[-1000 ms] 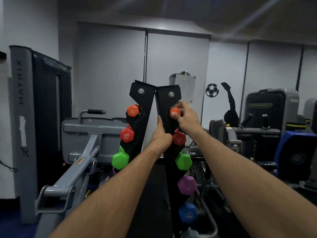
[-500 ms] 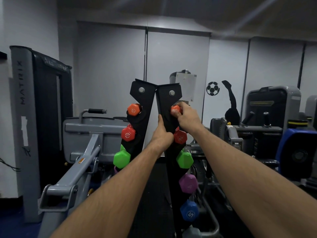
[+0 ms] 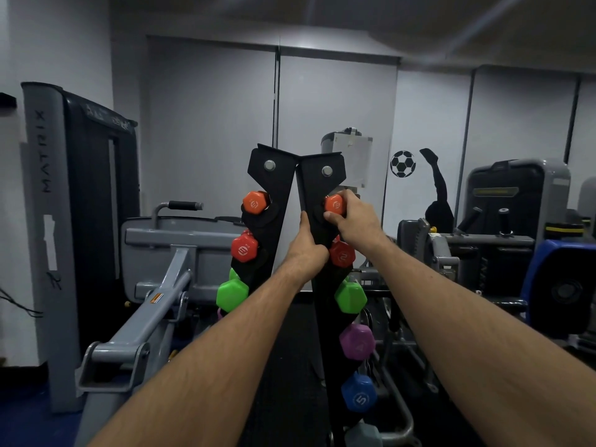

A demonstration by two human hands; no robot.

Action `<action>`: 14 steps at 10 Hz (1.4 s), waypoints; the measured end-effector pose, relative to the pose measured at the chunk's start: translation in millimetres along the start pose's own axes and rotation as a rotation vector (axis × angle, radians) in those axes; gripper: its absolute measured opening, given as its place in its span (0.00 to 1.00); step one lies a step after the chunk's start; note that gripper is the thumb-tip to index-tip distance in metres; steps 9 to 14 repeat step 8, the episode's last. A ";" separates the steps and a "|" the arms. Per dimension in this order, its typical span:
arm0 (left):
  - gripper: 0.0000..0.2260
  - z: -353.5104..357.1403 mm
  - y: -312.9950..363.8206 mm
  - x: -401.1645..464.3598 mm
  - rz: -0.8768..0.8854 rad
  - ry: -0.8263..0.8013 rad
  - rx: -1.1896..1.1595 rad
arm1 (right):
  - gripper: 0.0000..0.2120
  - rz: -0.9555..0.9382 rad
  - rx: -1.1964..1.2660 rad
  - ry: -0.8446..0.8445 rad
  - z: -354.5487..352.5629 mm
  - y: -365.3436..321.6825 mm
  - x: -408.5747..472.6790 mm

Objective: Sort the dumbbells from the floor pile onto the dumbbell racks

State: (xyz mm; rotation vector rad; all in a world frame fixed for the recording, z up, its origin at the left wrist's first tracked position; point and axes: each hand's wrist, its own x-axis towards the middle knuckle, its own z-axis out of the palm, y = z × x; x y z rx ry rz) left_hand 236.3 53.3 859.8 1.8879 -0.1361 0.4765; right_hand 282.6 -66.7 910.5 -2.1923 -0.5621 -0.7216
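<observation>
Two black upright dumbbell racks stand side by side in front of me, the left rack point(image 3: 270, 175) and the right rack point(image 3: 317, 182). My right hand point(image 3: 353, 219) is closed around a small orange dumbbell point(image 3: 334, 203) at the top slot of the right rack. My left hand point(image 3: 306, 250) grips the inner edge of that rack just below. Under my right hand sit a red dumbbell point(image 3: 342, 254), a green one point(image 3: 351, 296), a purple one point(image 3: 357, 341), a blue one point(image 3: 358, 396) and a grey one point(image 3: 362, 435). The left rack carries orange point(image 3: 255, 201), red point(image 3: 244, 248) and green point(image 3: 232, 293) dumbbells.
A grey weight machine point(image 3: 154, 285) with a tall Matrix tower point(image 3: 42, 188) stands at the left. More grey machines point(image 3: 512, 214) and a blue-cased unit point(image 3: 561, 285) fill the right. White wall panels point(image 3: 209, 124) with a football decal point(image 3: 402, 163) lie behind.
My right hand has shifted on the orange dumbbell at the top slot, so more of its orange end shows. My left hand keeps its grip on the rack edge.
</observation>
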 end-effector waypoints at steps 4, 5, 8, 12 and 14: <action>0.39 -8.1 3.1 -1.3 0.013 -0.010 0.059 | 0.29 -0.006 -0.021 -0.033 -1.5 -1.1 -1.7; 0.34 -12.4 6.9 -4.8 0.046 0.001 0.077 | 0.35 -0.003 0.004 -0.019 -0.3 0.5 -1.4; 0.30 -26.3 18.6 -33.5 0.109 0.015 0.139 | 0.41 -0.019 0.067 0.064 10.8 11.7 -25.8; 0.30 -26.3 18.6 -33.5 0.109 0.015 0.139 | 0.41 -0.019 0.067 0.064 10.8 11.7 -25.8; 0.30 -26.3 18.6 -33.5 0.109 0.015 0.139 | 0.41 -0.019 0.067 0.064 10.8 11.7 -25.8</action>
